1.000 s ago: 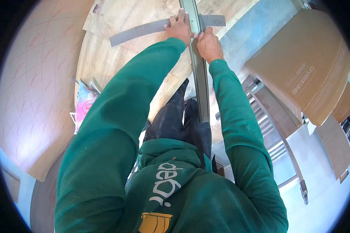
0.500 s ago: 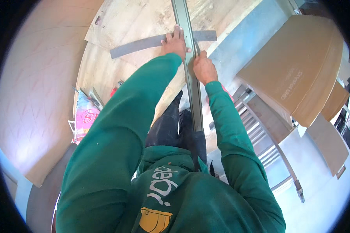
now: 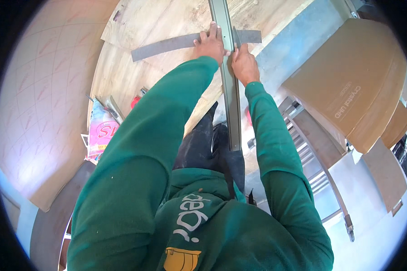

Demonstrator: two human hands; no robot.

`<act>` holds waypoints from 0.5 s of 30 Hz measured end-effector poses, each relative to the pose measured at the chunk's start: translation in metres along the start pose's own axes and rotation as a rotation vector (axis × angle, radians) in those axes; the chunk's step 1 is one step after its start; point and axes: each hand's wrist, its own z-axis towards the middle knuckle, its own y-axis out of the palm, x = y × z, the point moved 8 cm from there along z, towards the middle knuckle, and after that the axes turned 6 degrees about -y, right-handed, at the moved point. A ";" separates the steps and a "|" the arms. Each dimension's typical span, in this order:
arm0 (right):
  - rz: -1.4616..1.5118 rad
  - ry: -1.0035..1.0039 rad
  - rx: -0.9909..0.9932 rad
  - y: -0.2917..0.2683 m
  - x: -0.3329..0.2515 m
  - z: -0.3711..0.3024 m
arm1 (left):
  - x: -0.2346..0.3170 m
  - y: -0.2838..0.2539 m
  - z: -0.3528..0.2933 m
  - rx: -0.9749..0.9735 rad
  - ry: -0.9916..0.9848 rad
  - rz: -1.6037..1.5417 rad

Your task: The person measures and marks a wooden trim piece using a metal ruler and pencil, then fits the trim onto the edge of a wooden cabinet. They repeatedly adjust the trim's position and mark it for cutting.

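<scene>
A long grey-green metal bar (image 3: 231, 95) runs from the far edge toward my body, lying across a grey flat strip (image 3: 167, 51) on a wooden board. My left hand (image 3: 210, 43) presses down on the bar and strip with its fingers spread. Closed around a knife, my right hand (image 3: 245, 67) is just right of the bar. The knife's pointed grey blade (image 3: 236, 38) shows against the bar's right edge, over the strip. Its handle is hidden in my fingers.
The pale wooden board (image 3: 167, 27) spreads under the strip. At left lie a pink packet (image 3: 101, 131) and a red object (image 3: 135, 101). A large cardboard box (image 3: 348, 77) stands at right, near a metal ladder-like frame (image 3: 319, 160).
My right hand and the knife have moved away from me along the bar, across the strip. My left hand keeps its place on the bar. The whole view has shifted slightly.
</scene>
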 end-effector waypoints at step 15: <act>0.051 0.014 0.016 0.001 -0.003 0.000 | 0.001 0.003 0.003 0.023 -0.002 0.050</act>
